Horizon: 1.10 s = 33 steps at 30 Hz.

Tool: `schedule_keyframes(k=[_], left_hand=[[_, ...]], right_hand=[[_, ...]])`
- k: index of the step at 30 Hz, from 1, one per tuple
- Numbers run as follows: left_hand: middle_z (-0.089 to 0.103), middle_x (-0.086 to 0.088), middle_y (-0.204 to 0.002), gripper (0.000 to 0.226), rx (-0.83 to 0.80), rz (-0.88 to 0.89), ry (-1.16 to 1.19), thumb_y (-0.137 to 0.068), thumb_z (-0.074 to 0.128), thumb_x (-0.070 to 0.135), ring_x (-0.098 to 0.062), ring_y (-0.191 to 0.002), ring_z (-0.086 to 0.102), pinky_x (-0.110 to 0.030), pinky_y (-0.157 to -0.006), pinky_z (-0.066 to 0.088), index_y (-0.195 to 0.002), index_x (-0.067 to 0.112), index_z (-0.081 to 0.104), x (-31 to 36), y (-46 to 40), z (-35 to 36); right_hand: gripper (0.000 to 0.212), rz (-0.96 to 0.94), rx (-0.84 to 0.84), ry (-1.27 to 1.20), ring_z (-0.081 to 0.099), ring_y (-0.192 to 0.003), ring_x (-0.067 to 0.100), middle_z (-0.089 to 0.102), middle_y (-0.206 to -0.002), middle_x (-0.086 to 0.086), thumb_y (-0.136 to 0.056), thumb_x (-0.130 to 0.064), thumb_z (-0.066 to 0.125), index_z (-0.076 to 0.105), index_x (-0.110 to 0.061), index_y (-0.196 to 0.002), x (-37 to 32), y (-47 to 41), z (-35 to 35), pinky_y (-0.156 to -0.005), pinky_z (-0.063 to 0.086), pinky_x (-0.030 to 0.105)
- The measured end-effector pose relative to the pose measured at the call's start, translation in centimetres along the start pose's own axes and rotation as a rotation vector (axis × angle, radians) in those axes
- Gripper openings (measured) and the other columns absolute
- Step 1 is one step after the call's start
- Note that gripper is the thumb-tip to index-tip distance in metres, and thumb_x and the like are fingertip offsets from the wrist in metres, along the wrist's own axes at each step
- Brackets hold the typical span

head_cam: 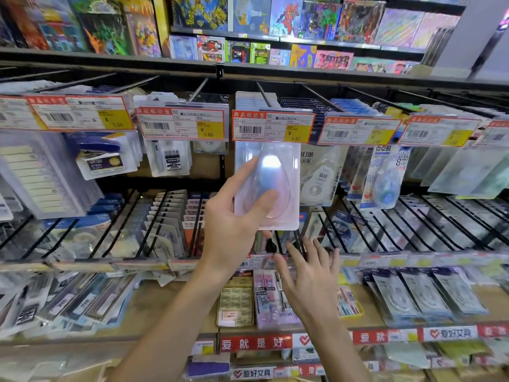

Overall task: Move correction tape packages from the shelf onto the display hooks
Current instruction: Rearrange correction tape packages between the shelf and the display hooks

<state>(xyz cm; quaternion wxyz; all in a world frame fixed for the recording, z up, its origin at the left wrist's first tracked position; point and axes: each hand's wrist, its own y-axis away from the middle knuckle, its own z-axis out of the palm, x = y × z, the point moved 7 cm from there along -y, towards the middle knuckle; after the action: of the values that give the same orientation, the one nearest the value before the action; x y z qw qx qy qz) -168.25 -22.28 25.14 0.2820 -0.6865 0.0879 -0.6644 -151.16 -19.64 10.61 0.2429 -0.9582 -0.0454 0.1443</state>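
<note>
My left hand (237,216) grips a clear blister pack of correction tape (278,172), thumb across its front and fingers behind. The pack hangs upright just below the price tag marked 6.80 (272,126), under a black display hook (263,92); whether it sits on the hook is hidden by the tag. My right hand (311,274) hovers lower, fingers spread and straight, over the packages on the lower rack. It holds nothing.
More correction tape packs (319,175) hang on the hook to the right. Rows of black hooks (413,224) carry stationery across the lower rack. Eraser boxes (237,301) lie on the wooden shelf below. Toy boxes fill the top shelves.
</note>
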Motion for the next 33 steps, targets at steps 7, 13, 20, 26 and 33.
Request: schedule_keyframes(k=[7, 13, 20, 26, 33], left_hand=[[0.065, 0.016, -0.127, 0.052, 0.040, -0.065, 0.042, -0.083, 0.076, 0.025, -0.002, -0.121, 0.060, -0.028, -0.095, 0.054, -0.132, 0.031, 0.059, -0.8, 0.5, -0.1], [0.068, 0.012, -0.115, 0.039, 0.209, -0.100, 0.029, -0.081, 0.082, 0.021, -0.009, -0.109, 0.064, -0.025, -0.080, 0.056, -0.115, 0.028, 0.067, -1.9, 0.8, -0.2], [0.070, 0.016, -0.110, 0.031, 0.281, -0.160, 0.054, -0.076, 0.084, 0.035, -0.015, -0.107, 0.067, -0.053, -0.090, 0.055, -0.101, 0.044, 0.069, -3.0, 0.9, 0.5], [0.070, 0.007, -0.111, 0.034, 0.313, -0.155, 0.113, -0.077, 0.085, 0.020, -0.004, -0.103, 0.067, -0.019, -0.077, 0.053, -0.099, 0.041, 0.069, -3.7, 0.5, 0.3], [0.059, 0.002, -0.116, 0.038, 0.333, -0.137, 0.033, -0.083, 0.080, 0.022, 0.011, -0.101, 0.057, -0.008, -0.087, 0.043, -0.111, 0.042, 0.064, -4.5, 1.4, 0.5]], right_hand=[[0.057, 0.009, 0.009, 0.001, 0.055, -0.128, 0.035, 0.066, -0.129, 0.014, -0.096, -0.062, 0.036, 0.072, -0.025, -0.119, -0.1, -0.1, 0.0, -0.115, 0.024, 0.060], [0.058, 0.016, 0.011, 0.002, 0.055, -0.128, 0.033, 0.066, -0.130, 0.012, -0.096, -0.063, 0.035, 0.072, -0.025, -0.120, 0.1, -0.2, 0.3, -0.116, 0.022, 0.058], [0.053, 0.015, 0.028, 0.003, 0.054, -0.128, 0.031, 0.066, -0.129, 0.011, -0.096, -0.061, 0.040, 0.071, -0.026, -0.122, 0.1, -0.1, 0.3, -0.116, 0.021, 0.056], [0.055, 0.019, 0.026, -0.009, 0.054, -0.129, 0.032, 0.066, -0.129, 0.012, -0.096, -0.062, 0.038, 0.070, -0.025, -0.122, 0.1, -0.1, 0.4, -0.116, 0.022, 0.058], [0.055, 0.011, 0.025, -0.022, 0.054, -0.128, 0.032, 0.066, -0.128, 0.011, -0.097, -0.061, 0.039, 0.071, -0.025, -0.121, 0.0, -0.1, 0.1, -0.115, 0.024, 0.058]])
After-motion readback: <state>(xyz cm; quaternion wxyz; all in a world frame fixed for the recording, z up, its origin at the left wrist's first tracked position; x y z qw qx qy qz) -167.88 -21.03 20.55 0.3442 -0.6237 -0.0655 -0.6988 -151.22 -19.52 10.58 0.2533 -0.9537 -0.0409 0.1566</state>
